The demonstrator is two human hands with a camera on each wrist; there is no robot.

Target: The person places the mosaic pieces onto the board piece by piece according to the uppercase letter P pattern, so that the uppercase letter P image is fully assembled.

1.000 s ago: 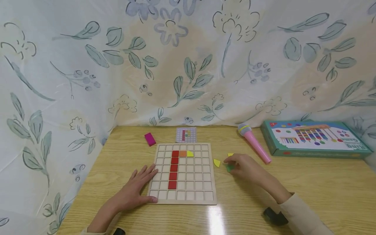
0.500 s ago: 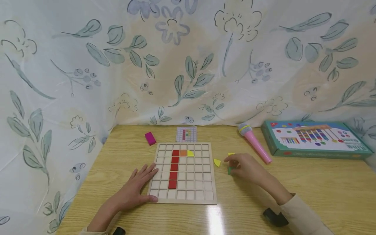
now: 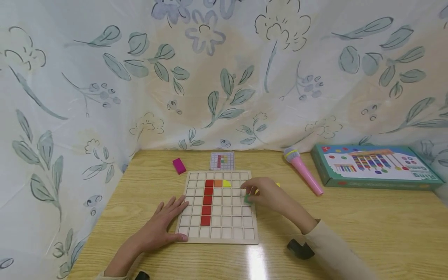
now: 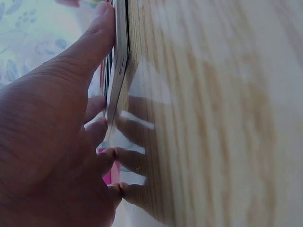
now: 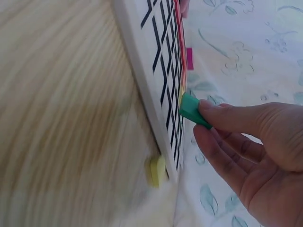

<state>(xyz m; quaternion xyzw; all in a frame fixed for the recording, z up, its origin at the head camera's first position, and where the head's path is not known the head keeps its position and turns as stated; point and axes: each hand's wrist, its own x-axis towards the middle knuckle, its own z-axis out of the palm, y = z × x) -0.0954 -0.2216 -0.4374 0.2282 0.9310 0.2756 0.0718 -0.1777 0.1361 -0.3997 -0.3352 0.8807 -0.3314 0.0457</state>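
Observation:
A wooden grid board lies on the table. Set in its cells are a column of red square tiles, one orange tile and a yellow quarter-round tile. My left hand rests on the board's left edge, fingers spread; the left wrist view has its thumb along the rim. Between thumb and fingertips my right hand pinches a green block, held just above the board's right side. A loose yellow block lies beside the board's edge in the right wrist view, mostly hidden behind my hand from above.
Behind the board lie a small pattern card and a magenta block. A pink toy microphone and a green toy box lie at the back right. Another yellow piece shows past my right hand.
My right hand has lifted the green block off the table at the right and carried it left, over the board's right edge. My left hand stays in place.

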